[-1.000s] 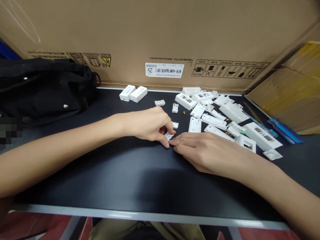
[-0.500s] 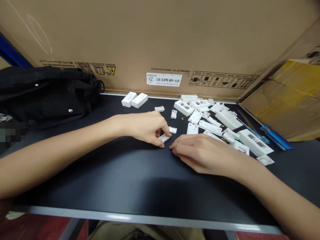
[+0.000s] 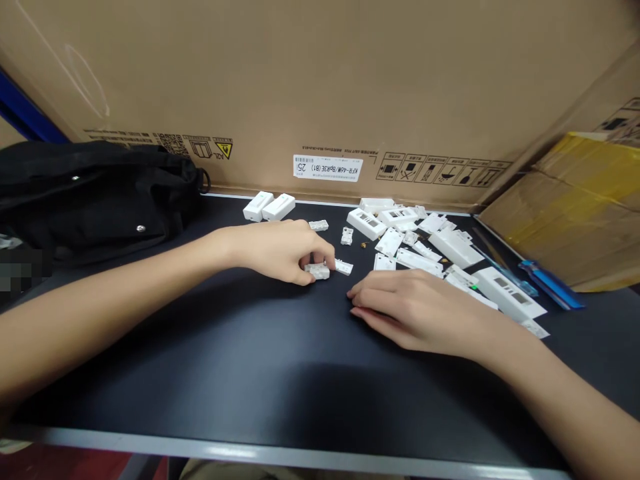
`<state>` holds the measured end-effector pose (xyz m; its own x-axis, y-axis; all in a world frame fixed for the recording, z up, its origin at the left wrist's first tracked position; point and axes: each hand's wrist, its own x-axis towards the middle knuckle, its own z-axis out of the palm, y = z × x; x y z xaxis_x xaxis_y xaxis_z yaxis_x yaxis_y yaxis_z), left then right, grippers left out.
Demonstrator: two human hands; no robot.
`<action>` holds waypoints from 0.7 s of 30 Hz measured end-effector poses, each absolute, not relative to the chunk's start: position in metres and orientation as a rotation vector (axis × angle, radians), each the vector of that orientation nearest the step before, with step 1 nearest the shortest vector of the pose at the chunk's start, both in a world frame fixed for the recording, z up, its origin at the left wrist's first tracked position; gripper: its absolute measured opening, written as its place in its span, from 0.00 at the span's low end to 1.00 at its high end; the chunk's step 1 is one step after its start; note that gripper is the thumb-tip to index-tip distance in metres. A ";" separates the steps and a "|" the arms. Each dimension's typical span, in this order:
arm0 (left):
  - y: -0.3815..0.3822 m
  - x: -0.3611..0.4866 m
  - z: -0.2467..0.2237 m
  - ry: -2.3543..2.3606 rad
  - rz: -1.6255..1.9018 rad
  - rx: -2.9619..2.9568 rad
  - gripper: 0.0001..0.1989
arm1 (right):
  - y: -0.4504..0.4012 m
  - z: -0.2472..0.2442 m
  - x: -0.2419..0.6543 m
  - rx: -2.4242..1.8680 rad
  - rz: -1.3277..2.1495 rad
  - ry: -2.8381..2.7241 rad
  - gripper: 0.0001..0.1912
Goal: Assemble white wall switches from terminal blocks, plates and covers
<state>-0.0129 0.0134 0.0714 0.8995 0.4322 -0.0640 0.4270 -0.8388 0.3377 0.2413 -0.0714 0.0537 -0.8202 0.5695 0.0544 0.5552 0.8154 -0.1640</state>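
My left hand (image 3: pixel 287 252) is closed around a small white moulded plastic part (image 3: pixel 318 271), with the thumb at one end and the index finger at the other, low over the black table. Just beyond its index finger lies a similar small white part (image 3: pixel 343 267). Two more, a ribbed piece (image 3: pixel 319 226) and a squarish piece (image 3: pixel 347 235), rest farther back. My right hand (image 3: pixel 400 303) lies palm down on the table with fingers curled together; whatever is under them is hidden. Flat white plastic covers (image 3: pixel 419 261) lie just behind it.
Several white housings (image 3: pixel 509 293) and loose pieces are heaped at the right. Beside them are a blue tool (image 3: pixel 550 285) and a yellow-taped carton (image 3: pixel 575 213). Two white boxes (image 3: pixel 279 207) stand at the back. A black bag (image 3: pixel 95 193) sits left; a large cardboard box (image 3: pixel 320 80) walls the rear.
My left hand has shifted slightly left and back with the small white part, which now sits flatter. My right hand has moved a little to the right, widening the gap between the hands.
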 end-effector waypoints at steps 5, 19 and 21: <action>0.010 -0.005 0.064 0.536 0.207 2.362 0.17 | -0.066 0.052 0.248 -0.941 0.021 -2.691 0.13; -0.003 0.011 0.012 0.546 0.631 2.668 0.10 | -0.046 0.074 0.284 -1.277 -0.032 -2.496 0.05; -0.008 0.013 0.008 0.432 0.548 2.805 0.14 | -0.043 0.076 0.289 -1.366 -0.067 -2.487 0.06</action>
